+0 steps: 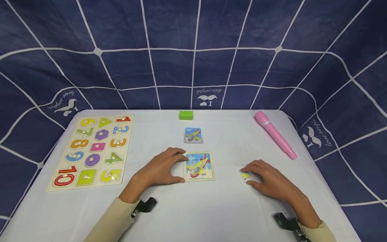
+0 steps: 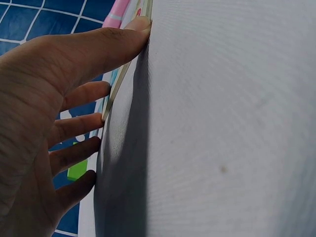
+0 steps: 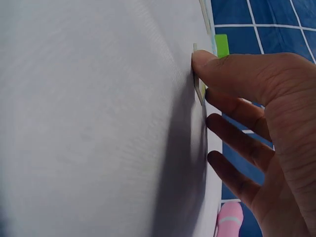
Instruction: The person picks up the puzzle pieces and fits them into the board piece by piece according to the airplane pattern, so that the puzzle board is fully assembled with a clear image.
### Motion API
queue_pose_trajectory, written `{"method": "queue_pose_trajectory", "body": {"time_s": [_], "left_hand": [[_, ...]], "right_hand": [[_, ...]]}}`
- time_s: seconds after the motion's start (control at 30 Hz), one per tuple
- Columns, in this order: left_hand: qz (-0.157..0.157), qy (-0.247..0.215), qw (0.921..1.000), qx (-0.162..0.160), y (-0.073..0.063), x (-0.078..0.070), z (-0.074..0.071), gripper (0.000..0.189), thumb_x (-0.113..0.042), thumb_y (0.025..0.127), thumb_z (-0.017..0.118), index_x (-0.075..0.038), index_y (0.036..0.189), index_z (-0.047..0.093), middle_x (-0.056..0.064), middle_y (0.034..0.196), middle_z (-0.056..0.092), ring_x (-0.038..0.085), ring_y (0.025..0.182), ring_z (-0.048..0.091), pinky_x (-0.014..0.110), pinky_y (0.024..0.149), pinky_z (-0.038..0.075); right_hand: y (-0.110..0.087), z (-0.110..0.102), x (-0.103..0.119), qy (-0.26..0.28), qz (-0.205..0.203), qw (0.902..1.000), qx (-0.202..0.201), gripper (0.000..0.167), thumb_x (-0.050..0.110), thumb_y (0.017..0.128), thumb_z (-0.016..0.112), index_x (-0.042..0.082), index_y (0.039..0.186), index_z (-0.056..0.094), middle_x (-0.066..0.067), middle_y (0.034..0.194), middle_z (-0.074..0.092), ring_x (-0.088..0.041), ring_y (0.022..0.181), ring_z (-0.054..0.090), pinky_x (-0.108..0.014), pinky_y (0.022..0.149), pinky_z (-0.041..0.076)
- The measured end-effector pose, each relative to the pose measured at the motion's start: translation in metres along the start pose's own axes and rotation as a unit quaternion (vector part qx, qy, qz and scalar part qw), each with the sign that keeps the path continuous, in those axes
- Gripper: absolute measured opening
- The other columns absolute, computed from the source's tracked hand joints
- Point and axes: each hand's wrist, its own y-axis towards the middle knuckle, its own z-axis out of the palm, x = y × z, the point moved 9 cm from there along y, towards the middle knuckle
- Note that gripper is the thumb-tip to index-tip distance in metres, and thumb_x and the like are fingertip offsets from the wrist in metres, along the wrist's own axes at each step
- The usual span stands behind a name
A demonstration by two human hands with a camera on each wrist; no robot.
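Observation:
On the white table lies a small square jigsaw puzzle with a yellow and red plane on blue sky; a pale patch shows at its lower right. My left hand holds the puzzle by its left side, thumb at the near corner and fingertips at the far one. Off to the right, my right hand pinches a small puzzle piece, white with some yellow, between thumb and index finger. In the right wrist view that puzzle piece appears edge-on, the other fingers spread loosely.
Beyond the puzzle lie a small plane picture card and a green block. A board of numbers and shapes covers the left side. A pink microphone-shaped object lies at the back right. Dark blue cloth surrounds the table.

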Motion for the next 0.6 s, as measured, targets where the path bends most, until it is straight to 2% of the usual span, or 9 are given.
{"method": "queue_pose_trajectory", "body": {"time_s": [0.23,0.4,0.6], "left_hand": [[-0.001,-0.007,1.0000,0.005,-0.001,-0.001,-0.001,0.072,-0.048,0.079,0.095,-0.023,0.141,0.069,0.002,0.157,0.054,0.024,0.144,0.050,0.050,0.116,0.047],[-0.002,-0.006,1.0000,0.005,0.000,-0.002,-0.001,0.072,-0.048,0.079,0.095,-0.023,0.141,0.069,0.003,0.157,0.054,0.024,0.143,0.050,0.052,0.114,0.048],[-0.001,-0.001,1.0000,0.002,0.000,-0.001,0.000,0.072,-0.048,0.078,0.095,-0.023,0.141,0.070,0.002,0.157,0.055,0.024,0.143,0.051,0.051,0.114,0.048]], "right_hand": [[0.005,0.001,0.002,0.010,0.003,0.9999,0.010,0.045,0.015,0.083,0.094,0.025,0.123,0.079,0.013,0.120,0.068,-0.013,0.115,0.065,-0.045,0.099,0.056],[0.014,0.003,0.007,0.013,-0.005,0.9999,0.009,0.041,0.019,0.082,0.095,0.026,0.120,0.080,0.015,0.118,0.068,-0.010,0.113,0.065,-0.043,0.098,0.057],[0.029,0.004,0.022,0.019,-0.047,0.9987,0.006,0.036,0.023,0.084,0.095,0.026,0.117,0.081,0.017,0.115,0.067,-0.006,0.110,0.063,-0.039,0.097,0.056]]}}
